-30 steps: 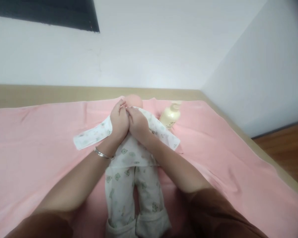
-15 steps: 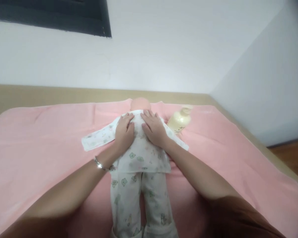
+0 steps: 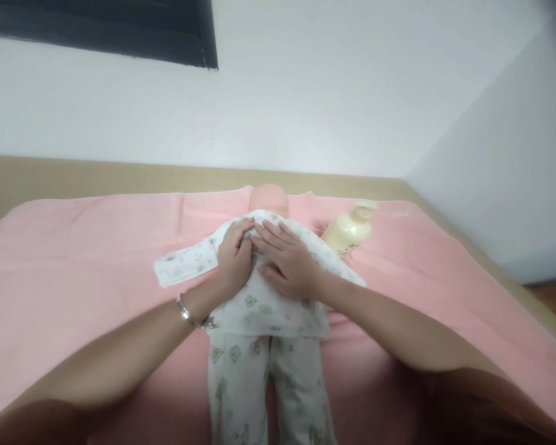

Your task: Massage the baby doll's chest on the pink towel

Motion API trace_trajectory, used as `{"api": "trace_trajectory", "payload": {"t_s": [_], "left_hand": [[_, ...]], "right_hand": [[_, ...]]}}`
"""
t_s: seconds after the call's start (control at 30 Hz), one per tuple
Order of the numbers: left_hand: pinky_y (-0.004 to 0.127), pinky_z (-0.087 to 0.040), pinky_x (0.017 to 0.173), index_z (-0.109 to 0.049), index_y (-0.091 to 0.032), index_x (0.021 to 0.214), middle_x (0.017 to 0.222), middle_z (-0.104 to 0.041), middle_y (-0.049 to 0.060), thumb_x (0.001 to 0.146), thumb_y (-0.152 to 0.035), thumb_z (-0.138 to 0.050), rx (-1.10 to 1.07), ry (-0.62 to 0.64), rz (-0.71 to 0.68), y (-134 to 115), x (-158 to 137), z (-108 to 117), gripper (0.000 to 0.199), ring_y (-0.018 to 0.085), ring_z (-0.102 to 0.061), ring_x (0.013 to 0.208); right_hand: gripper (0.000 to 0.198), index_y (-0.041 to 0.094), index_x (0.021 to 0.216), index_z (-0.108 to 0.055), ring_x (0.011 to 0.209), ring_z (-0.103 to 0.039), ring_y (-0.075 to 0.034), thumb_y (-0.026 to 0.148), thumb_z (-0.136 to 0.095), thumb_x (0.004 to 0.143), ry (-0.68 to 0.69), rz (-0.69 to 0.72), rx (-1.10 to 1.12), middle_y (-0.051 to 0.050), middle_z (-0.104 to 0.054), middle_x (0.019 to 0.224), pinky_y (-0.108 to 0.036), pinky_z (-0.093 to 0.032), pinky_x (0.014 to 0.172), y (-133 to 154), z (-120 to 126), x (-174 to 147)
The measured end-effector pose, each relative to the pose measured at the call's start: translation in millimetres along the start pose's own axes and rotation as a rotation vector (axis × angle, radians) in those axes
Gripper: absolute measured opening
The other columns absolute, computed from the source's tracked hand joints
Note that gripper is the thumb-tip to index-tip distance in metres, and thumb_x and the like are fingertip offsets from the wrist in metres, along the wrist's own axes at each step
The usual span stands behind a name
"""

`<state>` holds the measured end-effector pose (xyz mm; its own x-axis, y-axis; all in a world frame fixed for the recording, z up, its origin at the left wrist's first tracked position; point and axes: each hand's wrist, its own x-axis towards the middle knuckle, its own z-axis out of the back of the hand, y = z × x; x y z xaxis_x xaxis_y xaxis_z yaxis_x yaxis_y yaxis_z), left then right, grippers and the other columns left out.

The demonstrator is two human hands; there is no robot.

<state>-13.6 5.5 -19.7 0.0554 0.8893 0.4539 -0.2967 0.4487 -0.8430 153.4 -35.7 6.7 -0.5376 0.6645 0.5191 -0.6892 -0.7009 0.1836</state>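
A baby doll (image 3: 269, 199) with a bald pink head lies stretched out, its head at the far end; whether it faces up or down cannot be made out. It is dressed in a white printed long-sleeved top (image 3: 264, 312) and matching trousers (image 3: 241, 377). My left hand (image 3: 236, 253) rests flat on the left of the upper top, fingers together and pointing away. Beside it, my right hand (image 3: 290, 259) lies flat with spread fingers over the middle and right, its fingertips close to my left thumb. Neither hand grips anything.
A pale yellow pump bottle (image 3: 349, 232) leans or lies right of the doll, near its sleeve. Beneath everything spreads a pink blanket (image 3: 97, 259) on a beige surface (image 3: 97, 176). A white wall (image 3: 306, 93) rises behind, with a dark panel (image 3: 120, 28) at upper left.
My right hand has shifted left and turned across the top, bringing its fingers nearer to my left hand. The left hand stays nearly in place. The whole view has moved slightly.
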Motion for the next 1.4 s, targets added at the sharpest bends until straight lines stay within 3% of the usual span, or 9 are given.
{"api": "trace_trajectory", "payload": {"t_s": [0.17, 0.43, 0.77, 1.2, 1.4], "left_hand": [[0.049, -0.042, 0.12, -0.067, -0.02, 0.117, 0.135, -0.067, 0.007, 0.09, -0.026, -0.045, 0.064, 0.051, -0.074, 1.4, 2.4, 2.2, 0.035, 0.023, -0.059, 0.13], [0.048, -0.043, 0.119, -0.065, -0.019, 0.12, 0.135, -0.066, 0.009, 0.093, -0.027, -0.044, 0.108, 0.065, -0.103, 1.6, 4.3, 2.6, 0.035, 0.023, -0.059, 0.13], [0.047, -0.043, 0.119, -0.065, -0.02, 0.119, 0.134, -0.066, 0.007, 0.091, -0.027, -0.044, 0.132, 0.078, -0.104, -2.2, 7.0, 2.1, 0.035, 0.023, -0.059, 0.13], [0.043, -0.043, 0.119, -0.066, -0.023, 0.119, 0.135, -0.067, 0.004, 0.09, -0.028, -0.046, 0.121, 0.06, -0.074, -5.3, 7.8, 2.0, 0.035, 0.023, -0.059, 0.13], [0.043, -0.042, 0.12, -0.066, -0.022, 0.119, 0.136, -0.066, 0.005, 0.09, -0.028, -0.046, 0.114, 0.055, -0.083, -2.5, 8.1, 0.5, 0.036, 0.023, -0.058, 0.131]], "right_hand": [[0.042, 0.021, 0.138, -0.058, 0.147, -0.043, -0.023, 0.027, -0.04, 0.101, -0.12, 0.106, 0.083, -0.008, -0.058, 0.147, -0.053, -0.034, 0.125, -30.1, -2.2, -9.9], [0.056, 0.018, 0.153, -0.041, 0.15, -0.037, -0.025, 0.027, -0.045, 0.098, -0.191, 0.264, 0.135, -0.015, -0.048, 0.155, -0.054, -0.038, 0.123, -44.8, -1.3, -14.3], [0.047, 0.018, 0.139, -0.055, 0.147, -0.043, -0.02, 0.023, -0.035, 0.097, -0.225, 0.068, 0.089, -0.011, -0.059, 0.146, -0.051, -0.038, 0.122, -39.0, -10.5, -23.6], [0.049, 0.019, 0.139, -0.056, 0.15, -0.037, -0.019, 0.029, -0.031, 0.098, -0.056, 0.026, 0.053, -0.01, -0.055, 0.149, -0.051, -0.033, 0.126, -45.0, -3.8, -21.4], [0.044, 0.018, 0.126, -0.062, 0.141, -0.051, -0.02, 0.033, -0.032, 0.098, -0.187, 0.133, 0.1, -0.012, -0.067, 0.134, -0.049, -0.045, 0.118, -51.4, 0.0, -23.2]]}}
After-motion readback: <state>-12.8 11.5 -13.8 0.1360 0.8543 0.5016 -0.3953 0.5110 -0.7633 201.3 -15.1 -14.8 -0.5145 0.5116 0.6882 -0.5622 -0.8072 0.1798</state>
